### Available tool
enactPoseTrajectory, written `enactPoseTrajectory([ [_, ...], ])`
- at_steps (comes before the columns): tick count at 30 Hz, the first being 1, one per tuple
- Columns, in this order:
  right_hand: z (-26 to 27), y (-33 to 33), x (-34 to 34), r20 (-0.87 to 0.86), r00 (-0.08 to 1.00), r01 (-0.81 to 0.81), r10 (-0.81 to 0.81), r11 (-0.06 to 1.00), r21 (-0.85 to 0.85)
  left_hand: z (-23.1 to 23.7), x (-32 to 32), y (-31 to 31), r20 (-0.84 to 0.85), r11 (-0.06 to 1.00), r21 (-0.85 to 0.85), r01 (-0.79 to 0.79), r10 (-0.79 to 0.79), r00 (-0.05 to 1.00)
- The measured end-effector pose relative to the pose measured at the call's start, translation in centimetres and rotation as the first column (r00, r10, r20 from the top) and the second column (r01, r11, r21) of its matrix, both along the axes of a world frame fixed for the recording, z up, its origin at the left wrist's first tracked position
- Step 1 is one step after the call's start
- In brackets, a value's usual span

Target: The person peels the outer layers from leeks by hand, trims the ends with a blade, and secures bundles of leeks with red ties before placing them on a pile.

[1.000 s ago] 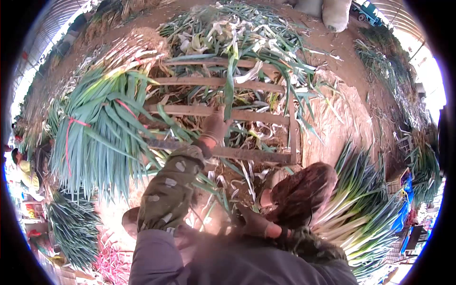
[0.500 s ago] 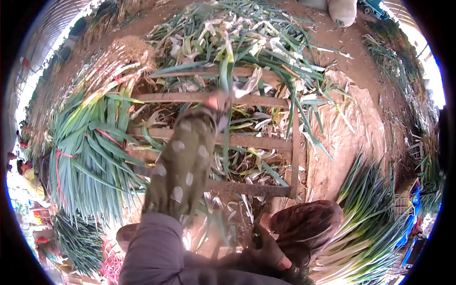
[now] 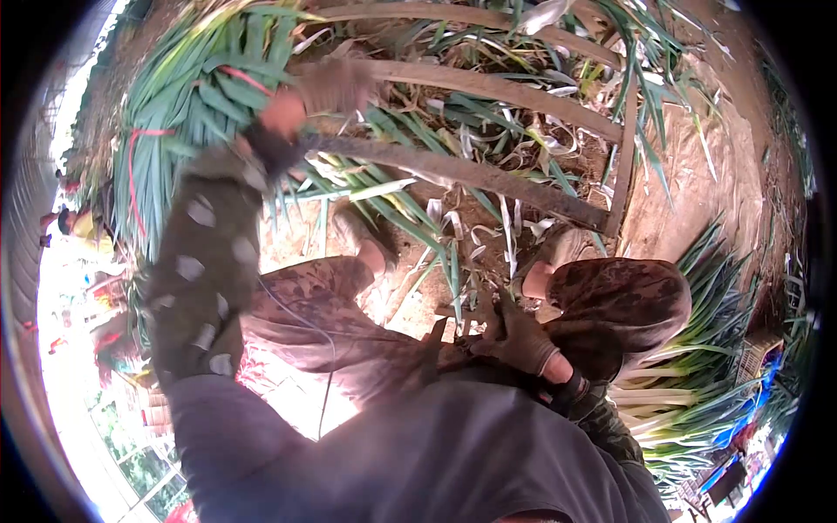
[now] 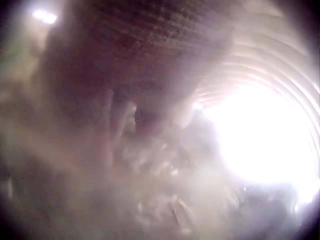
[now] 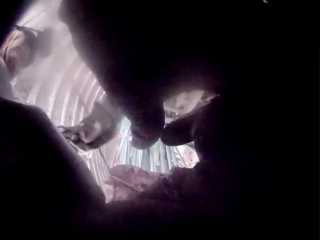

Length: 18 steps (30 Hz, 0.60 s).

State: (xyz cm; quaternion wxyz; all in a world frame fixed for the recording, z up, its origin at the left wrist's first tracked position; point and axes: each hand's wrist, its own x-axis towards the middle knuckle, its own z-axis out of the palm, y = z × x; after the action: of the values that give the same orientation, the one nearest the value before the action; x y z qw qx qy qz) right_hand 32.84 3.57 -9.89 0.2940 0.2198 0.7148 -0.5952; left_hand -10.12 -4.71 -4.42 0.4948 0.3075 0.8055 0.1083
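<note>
My gloved left hand (image 3: 327, 91), smeared by motion, is over the left end of the wooden frame (image 3: 488, 179), beside a tied bundle of green onions (image 3: 196, 113). No onion shows in it, and the left wrist view is badly blurred. Low in front of my body, the gloved right hand (image 3: 519, 340) has its thumb apart from the fingers and holds nothing that shows. In the dark right wrist view, the fingers (image 5: 147, 132) hang down before the blurred bundle. Loose green leaves (image 3: 392, 205) lie across and below the near bar.
More green onions (image 3: 697, 349) are heaped beside my right knee (image 3: 628, 296). A flattened brown sheet (image 3: 697, 157) lies right of the frame. Peeled leaves and scraps (image 3: 471, 235) litter the dirt floor. A cable (image 3: 330, 375) hangs by my left leg.
The left hand reached forward over the frame beside a long green onion, then swung back and left toward the bundle. That onion is out of view. The head view has tilted down; the right hand stays low.
</note>
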Motion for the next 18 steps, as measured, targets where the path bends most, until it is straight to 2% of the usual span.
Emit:
enactPoseTrajectory([
  [2, 0.3, -0.8, 0.9, -0.059, 0.998, 0.014, -0.01, 0.998, 0.066, -6.0, 3.5, -6.3, 0.061, 0.953, -0.295, 0.064, -0.048, 0.997],
  [3, 0.3, -1.2, 1.0, -0.098, 0.995, 0.018, -0.008, 0.995, 0.101, -9.2, 4.9, -9.8, 0.075, 0.913, -0.387, 0.132, -0.112, 0.991],
  [6, -1.6, -2.5, 1.6, -0.145, 0.985, -0.068, 0.09, 0.987, 0.149, -22.9, 8.0, -20.2, -0.007, 0.792, -0.45, 0.413, -0.466, 0.885],
  [7, -0.9, -2.9, 1.1, -0.109, 0.99, -0.077, 0.091, 0.989, 0.122, -25.2, 9.2, -22.7, -0.037, 0.826, -0.447, 0.343, -0.4, 0.916],
  [9, -2.5, -3.9, 1.3, -0.094, 0.984, -0.125, 0.154, 0.958, 0.259, -28.3, 11.0, -25.3, -0.135, 0.912, -0.409, -0.022, -0.037, 0.99],
  [10, -3.3, -4.3, 1.4, -0.083, 0.98, -0.147, 0.183, 0.934, 0.325, -29.9, 11.4, -25.8, -0.195, 0.903, -0.358, -0.238, 0.177, 0.965],
  [12, -3.6, -4.8, 1.6, -0.123, 0.988, -0.055, 0.094, 0.955, 0.291, -33.3, 11.3, -25.4, -0.295, 0.782, -0.216, -0.584, 0.518, 0.803],
  [15, -3.3, -5.1, 1.2, -0.155, 0.988, 0.056, -0.014, 0.962, 0.267, -38.2, 9.3, -24.1, -0.372, 0.578, -0.107, -0.809, 0.731, 0.572],
  [16, -3.1, -5.1, 0.9, -0.165, 0.985, 0.088, -0.045, 0.961, 0.262, -39.5, 8.5, -23.7, -0.396, 0.532, -0.093, -0.841, 0.756, 0.522],
  [18, -2.6, -5.2, -0.4, -0.073, 0.995, 0.085, -0.065, 0.942, 0.325, -41.1, 6.9, -23.1, -0.41, 0.508, -0.051, -0.86, 0.775, 0.482],
])
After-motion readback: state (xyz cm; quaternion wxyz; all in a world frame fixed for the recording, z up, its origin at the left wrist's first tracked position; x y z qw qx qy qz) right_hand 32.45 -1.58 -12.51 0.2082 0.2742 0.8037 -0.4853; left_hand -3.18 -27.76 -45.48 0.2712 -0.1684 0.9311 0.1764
